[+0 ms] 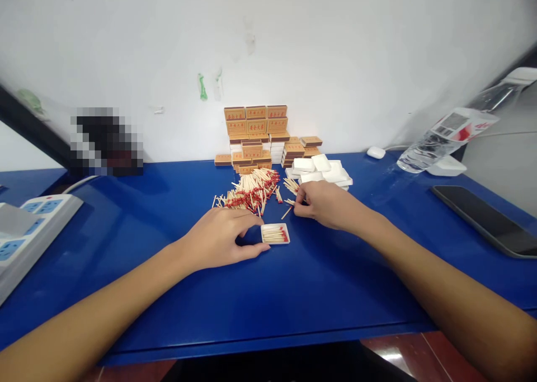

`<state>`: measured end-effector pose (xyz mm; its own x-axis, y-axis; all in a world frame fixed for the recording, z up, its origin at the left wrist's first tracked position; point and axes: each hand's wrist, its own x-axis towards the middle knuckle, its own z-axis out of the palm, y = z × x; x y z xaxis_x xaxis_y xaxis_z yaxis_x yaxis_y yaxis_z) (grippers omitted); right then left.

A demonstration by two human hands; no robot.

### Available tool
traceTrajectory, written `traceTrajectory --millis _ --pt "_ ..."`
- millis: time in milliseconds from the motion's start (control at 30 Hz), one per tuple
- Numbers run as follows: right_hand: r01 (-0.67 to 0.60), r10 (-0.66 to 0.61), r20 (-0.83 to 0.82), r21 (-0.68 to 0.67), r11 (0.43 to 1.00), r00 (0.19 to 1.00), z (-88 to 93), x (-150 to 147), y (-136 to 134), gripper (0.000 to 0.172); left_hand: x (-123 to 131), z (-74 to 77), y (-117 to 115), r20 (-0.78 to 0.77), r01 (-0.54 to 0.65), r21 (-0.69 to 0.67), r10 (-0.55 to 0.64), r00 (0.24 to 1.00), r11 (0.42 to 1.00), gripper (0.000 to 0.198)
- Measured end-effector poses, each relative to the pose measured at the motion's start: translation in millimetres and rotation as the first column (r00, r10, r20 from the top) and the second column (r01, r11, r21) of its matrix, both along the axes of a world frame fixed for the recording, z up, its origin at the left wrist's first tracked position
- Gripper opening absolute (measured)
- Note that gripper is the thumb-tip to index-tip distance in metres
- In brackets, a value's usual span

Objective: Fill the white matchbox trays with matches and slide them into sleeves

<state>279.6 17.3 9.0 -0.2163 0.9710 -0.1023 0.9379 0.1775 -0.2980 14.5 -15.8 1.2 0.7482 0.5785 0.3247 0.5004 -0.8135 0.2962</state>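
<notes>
A small white tray point(268, 226) of matches point(274, 236) sits on a blue counter point(251, 309), its nine-o'clock end held between the left hand's point(226, 236) thumb and fingers. At two o'clock, the right hand point(321, 202) is narrowed beside loose matchsticks point(291, 185); whether it grips any, I cannot tell.
</notes>
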Motion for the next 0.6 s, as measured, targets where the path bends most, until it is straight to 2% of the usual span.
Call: traceTrajectory --millis 233,333,433,600 --pt "-0.076 0.077 -0.028 0.055 0.996 0.997 5.3 5.6 -4.1 0.005 0.8 0.4 0.1 -0.003 -0.003 -0.016 0.003 1.0 1.0 0.03" --pt "-0.199 0.207 -0.102 0.083 0.976 0.973 10.9 2.4 -11.3 0.005 0.5 -0.1 0.1 0.003 -0.004 -0.005 0.004 1.0 1.0 0.031" --pt "-0.349 0.358 -0.187 0.077 0.934 0.915 15.1 -7.8 -22.6 0.008 0.4 -0.7 0.2 -0.001 -0.004 -0.009 0.004 1.0 1.0 0.03" --pt "-0.45 0.457 -0.145 0.075 0.89 0.878 15.9 -25.1 -38.4 0.006 0.4 -1.2 0.6 -0.01 -0.008 -0.009 0.008 1.0 1.0 0.029"
